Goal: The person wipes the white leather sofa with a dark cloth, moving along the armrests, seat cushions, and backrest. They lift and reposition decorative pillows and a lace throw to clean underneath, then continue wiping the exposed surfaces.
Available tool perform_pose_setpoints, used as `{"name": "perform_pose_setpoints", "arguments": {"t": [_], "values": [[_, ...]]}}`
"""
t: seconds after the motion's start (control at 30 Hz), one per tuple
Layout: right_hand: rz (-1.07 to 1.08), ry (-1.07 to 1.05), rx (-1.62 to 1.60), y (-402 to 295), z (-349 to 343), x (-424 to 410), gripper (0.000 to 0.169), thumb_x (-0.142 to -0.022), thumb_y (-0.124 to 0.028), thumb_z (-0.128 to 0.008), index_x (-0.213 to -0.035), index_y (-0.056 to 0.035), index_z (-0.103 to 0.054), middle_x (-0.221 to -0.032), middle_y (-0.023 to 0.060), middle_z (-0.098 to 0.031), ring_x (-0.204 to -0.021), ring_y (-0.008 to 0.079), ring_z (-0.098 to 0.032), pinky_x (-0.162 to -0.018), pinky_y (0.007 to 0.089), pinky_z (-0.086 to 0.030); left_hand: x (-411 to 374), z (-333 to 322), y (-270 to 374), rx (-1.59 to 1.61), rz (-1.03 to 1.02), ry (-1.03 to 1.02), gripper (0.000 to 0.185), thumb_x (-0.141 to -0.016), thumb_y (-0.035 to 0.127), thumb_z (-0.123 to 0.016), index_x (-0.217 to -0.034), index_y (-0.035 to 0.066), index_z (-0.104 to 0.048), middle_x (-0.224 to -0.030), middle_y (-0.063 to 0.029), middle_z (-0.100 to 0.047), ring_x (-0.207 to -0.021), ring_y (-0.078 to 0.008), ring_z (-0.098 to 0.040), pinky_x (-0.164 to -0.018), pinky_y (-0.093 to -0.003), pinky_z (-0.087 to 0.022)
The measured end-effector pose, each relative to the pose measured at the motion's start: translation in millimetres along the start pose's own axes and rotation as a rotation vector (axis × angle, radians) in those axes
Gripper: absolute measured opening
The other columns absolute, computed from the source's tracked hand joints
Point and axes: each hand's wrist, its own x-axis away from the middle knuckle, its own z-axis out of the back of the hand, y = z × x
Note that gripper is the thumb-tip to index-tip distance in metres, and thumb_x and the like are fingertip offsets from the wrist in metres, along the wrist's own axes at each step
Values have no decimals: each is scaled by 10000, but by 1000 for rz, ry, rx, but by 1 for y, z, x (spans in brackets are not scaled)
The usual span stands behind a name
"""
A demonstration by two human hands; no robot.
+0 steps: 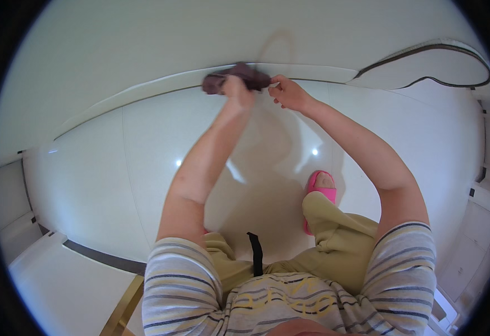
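A bunched dark maroon cloth (pixel 251 76) lies against the white baseboard (pixel 312 72) at the foot of the wall. My left hand (pixel 236 90) is closed on the cloth and pressed towards the baseboard; its fingers are partly hidden and blurred. Just to the right is my right hand (pixel 291 94), fingers half bent and apart. Its index fingertip comes up to the cloth's right end, and whether it touches is hard to tell.
Glossy pale floor tiles (pixel 157 126) spread below my arms. My foot in a pink slipper (pixel 321 189) stands on them. A dark-edged opening (pixel 430 67) breaks the wall at upper right. A white piece of furniture with a gold-coloured edge (pixel 121 306) is at lower left.
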Motion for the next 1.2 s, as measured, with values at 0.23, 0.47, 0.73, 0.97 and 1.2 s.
{"name": "perform_pose_setpoints", "arguments": {"t": [0.23, 0.47, 0.73, 0.97, 1.2], "values": [[-240, 325, -469, 16, 38, 21, 362, -856, -203, -579, -1146, -17, -467, -933, 98, -644, -761, 189, -652, -636, 363, -551, 43, -76, -63, -310, 253, 44, 236, -970, 160, -476, -1155, 29, -543, -1107, -111, -611, -1008, -261, -605, -824, -441, -540], [-231, 439, -601, 66, 63, 6, 388, -818, -148, -595, -1186, -97, -486, -986, 84, -642, -825, 222, -651, -662, 388, -555, 23, -63, -69, -665, 371, -272, 385, -946, 297, -566, -1236, 50, -511, -1166, -98, -586, -1075, -213, -572, -956, -423, -487], [400, 985, -352, 2, 99, 56, 372, -799, -76, -643, -1115, -1, -463, -979, 96, -583, -904, 184, -579, -799, 308, -475, 85, -145, -20, -910, -1, -489, 558, -920, 463, -579, -1099, -64, -612, -1011, -116, -650, -894, -182, -632, -836, -319, -534], [934, 1321, -144, -141, 134, 95, 285, -826, -58, -661, -1052, 5, -499, -965, 65, -538, -866, 139, -513, -775, 277, -443, 155, -207, 65, -595, -262, -766, 570, -962, 485, -520, -1029, -69, -638, -981, -102, -654, -891, -162, -623, -862, -305, -513], [1244, 1233, 758, -233, 84, 74, 758, -802, -333, -711, -1429, -67, -378, -1428, 208, -310, -1323, 409, -277, -1084, 564, -199, 162, -195, 174, -545, -901, -439, 483, -910, 402, -646, -698, -32, -654, -570, -29, -591, -487, -102, -516, -504, -258, -424]]}}
